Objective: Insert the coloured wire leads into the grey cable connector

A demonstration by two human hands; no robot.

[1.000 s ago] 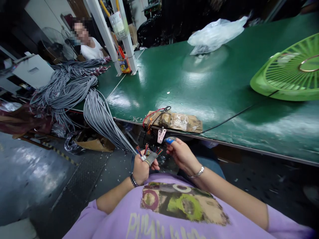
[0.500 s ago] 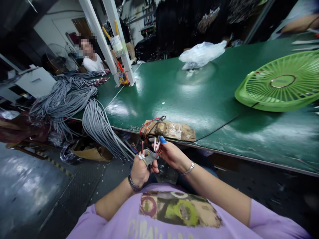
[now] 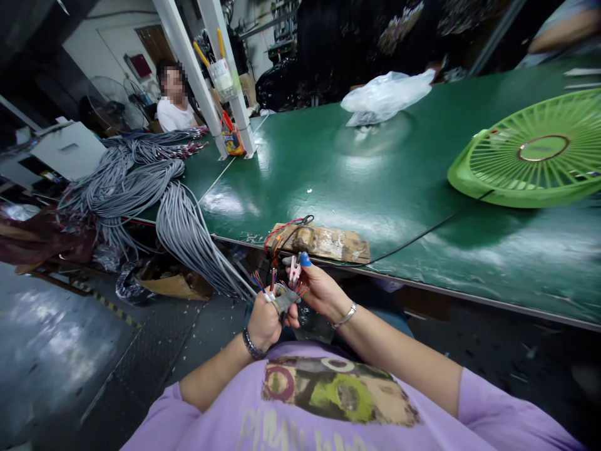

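Observation:
My left hand (image 3: pixel 263 321) is closed around the ends of several grey cables (image 3: pixel 220 269), with thin coloured wires (image 3: pixel 273 280) fanning out above the fist. A grey wrapping (image 3: pixel 284 300) shows beside its fingers. My right hand (image 3: pixel 323 289), blue tape on the thumb, pinches a small pink clip (image 3: pixel 295 270) just right of the wire ends. Whether the clip touches the wires, I cannot tell. Just beyond both hands, a worn wooden board (image 3: pixel 340 245) with a lump and red and black leads lies at the bench edge.
Coiled grey cables (image 3: pixel 136 188) spread over the left of the green bench (image 3: pixel 291 169). A green fan (image 3: pixel 539 150) lies at right, its black cord (image 3: pixel 417 238) running to the board. A plastic bag (image 3: pixel 385 97) and white posts (image 3: pixel 225 81) stand farther back. A person (image 3: pixel 176 113) sits beyond.
My right hand has shifted slightly left, and the pink clip has turned a little between its fingers. My left hand keeps its hold on the cables. The whole view has shifted slightly.

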